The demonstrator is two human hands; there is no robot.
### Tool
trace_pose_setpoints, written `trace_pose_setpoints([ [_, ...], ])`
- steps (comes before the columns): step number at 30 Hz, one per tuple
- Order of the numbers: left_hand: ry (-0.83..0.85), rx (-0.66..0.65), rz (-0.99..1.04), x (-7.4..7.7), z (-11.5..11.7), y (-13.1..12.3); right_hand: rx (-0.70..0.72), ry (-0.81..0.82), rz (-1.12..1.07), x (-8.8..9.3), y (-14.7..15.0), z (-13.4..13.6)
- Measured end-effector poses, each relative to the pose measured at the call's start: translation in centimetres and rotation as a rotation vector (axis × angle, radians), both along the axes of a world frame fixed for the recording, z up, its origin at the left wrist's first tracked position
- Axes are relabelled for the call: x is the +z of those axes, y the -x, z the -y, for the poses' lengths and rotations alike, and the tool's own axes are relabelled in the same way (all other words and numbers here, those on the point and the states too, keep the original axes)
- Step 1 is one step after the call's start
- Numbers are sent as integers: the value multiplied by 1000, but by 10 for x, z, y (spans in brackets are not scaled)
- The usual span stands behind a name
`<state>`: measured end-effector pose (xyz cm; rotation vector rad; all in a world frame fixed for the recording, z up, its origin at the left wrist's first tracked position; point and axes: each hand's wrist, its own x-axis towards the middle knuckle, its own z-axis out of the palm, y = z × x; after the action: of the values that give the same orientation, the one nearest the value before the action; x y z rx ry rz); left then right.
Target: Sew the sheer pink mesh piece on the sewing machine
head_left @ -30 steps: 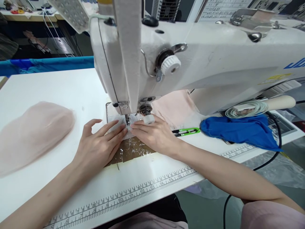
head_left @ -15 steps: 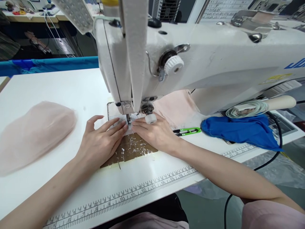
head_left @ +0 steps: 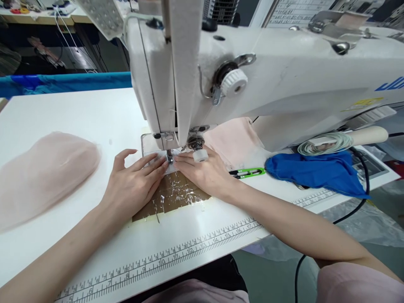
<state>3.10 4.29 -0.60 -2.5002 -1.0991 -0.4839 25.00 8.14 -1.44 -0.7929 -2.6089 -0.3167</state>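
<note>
My left hand (head_left: 134, 181) lies palm down with its fingers stretched toward the presser foot (head_left: 170, 156) of the white sewing machine (head_left: 268, 80). From the other side, my right hand (head_left: 210, 172) rests flat, fingertips close to the foot and partly behind a white knob. Under the fingertips is a small piece of thin whitish fabric (head_left: 170, 168), mostly covered by the hands. Brown tape (head_left: 181, 195) covers the table just in front of the foot. Beside my right wrist lie green thread snips (head_left: 251, 173).
Sheer pale pink fabric (head_left: 50, 176) lies on the left of the white table (head_left: 78, 107), and more pink fabric (head_left: 236, 141) behind my right hand. A blue cloth (head_left: 315, 172) and rolled pale green tape (head_left: 326, 144) are at right. A printed ruler (head_left: 160, 261) runs along the front edge.
The view has shifted slightly. Both hands keep nearly the same place beside the presser foot, and nothing has visibly been picked up or let go.
</note>
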Motion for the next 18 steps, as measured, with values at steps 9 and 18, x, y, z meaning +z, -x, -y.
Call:
trace_pose_setpoints([
  [9,3,27,-4,-2,4,-1,3,-20,-5,-4,-2,-3],
  [18,-82,-45,30,21,24,-8,43,-6,-123,2,0,13],
])
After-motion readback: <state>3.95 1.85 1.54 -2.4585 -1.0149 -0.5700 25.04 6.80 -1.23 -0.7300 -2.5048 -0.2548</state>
